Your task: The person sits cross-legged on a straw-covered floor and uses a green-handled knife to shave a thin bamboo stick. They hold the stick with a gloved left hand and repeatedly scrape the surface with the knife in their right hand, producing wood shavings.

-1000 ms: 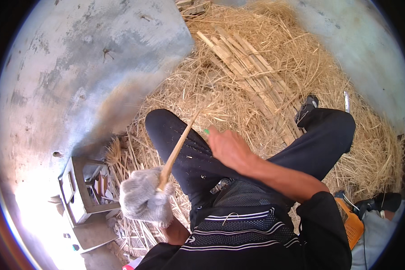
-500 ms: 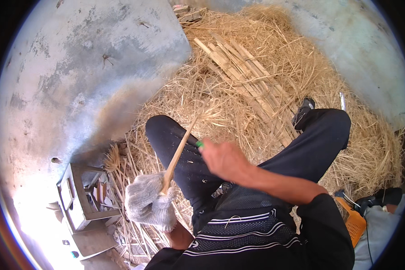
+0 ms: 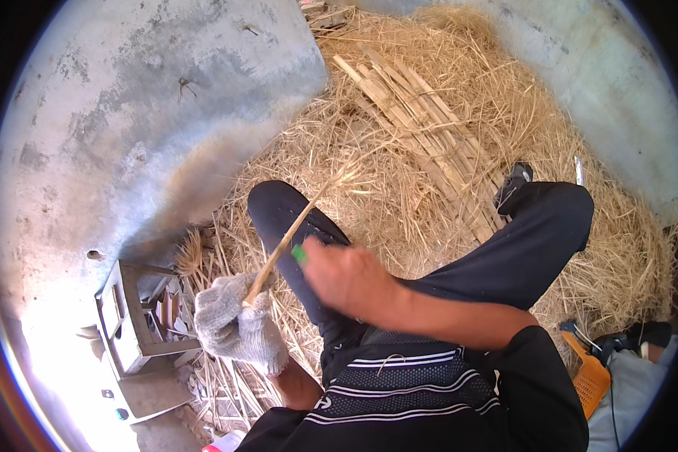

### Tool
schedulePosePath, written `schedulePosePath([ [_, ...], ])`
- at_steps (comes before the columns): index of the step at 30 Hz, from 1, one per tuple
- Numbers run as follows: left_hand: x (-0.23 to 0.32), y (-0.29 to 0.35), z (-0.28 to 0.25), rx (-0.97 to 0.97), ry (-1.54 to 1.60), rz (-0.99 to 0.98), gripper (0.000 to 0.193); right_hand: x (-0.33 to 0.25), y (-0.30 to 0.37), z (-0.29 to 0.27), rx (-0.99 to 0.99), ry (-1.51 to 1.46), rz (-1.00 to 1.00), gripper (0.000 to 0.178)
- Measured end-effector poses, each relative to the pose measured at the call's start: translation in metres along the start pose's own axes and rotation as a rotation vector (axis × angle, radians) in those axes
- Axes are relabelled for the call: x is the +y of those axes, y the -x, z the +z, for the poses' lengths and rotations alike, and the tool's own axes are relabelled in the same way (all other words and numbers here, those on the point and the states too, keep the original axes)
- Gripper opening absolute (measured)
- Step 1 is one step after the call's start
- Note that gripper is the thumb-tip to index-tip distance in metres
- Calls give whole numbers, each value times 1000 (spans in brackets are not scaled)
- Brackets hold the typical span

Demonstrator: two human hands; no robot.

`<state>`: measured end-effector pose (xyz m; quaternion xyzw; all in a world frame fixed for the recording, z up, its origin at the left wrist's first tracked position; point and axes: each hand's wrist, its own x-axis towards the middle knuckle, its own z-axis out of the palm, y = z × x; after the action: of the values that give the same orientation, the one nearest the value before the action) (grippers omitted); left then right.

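My left hand (image 3: 239, 322), in a grey knitted glove, is closed round the lower end of a thin bamboo strip (image 3: 287, 241). The strip slants up and away over my left thigh, and its far end frays into pale fibres above the straw. My bare right hand (image 3: 352, 280), somewhat blurred, is a fist beside the strip's middle. From its thumb side pokes the green end of a tool handle (image 3: 300, 254). The rest of that tool is hidden or lost against my dark trousers.
Split bamboo strips (image 3: 429, 128) lie in a bundle on loose straw (image 3: 497, 68) beyond my legs. A small wooden stool (image 3: 132, 339) holding scraps stands at left by the stained wall (image 3: 166, 98). An orange plastic basket (image 3: 591, 384) and another person's leg (image 3: 633, 399) are at right.
My right hand has swept left and a little toward me along the strip. The gloved left hand has shifted slightly left with the strip's lower end still in it.
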<state>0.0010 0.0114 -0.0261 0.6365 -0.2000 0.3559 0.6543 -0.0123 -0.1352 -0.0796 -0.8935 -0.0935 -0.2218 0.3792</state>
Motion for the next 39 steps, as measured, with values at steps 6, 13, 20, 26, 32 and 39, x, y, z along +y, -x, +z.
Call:
schedulePosePath([
  [6, -1, 1, -1, -43, 90, 1, 31, 10, -2, -10, -109, 4, 164, 18],
  [13, 3, -2, 4, -133, 103, 11, 33, 85, 11, 13, -203, 122, 337, 19],
  [20, -7, -6, -3, -217, 40, 72, 37, 26, 0, 0, 2, -85, 132, 25],
  [26, -12, -11, -13, -163, 50, 73, 32, 35, -8, -4, -213, -55, 305, 22],
  [32, -5, -11, -1, -198, 177, -17, 33, 95, 9, 28, -121, 75, 348, 21],
  [39, -6, -7, -2, -128, 108, 8, 37, 52, -3, 20, -70, -11, 233, 17],
])
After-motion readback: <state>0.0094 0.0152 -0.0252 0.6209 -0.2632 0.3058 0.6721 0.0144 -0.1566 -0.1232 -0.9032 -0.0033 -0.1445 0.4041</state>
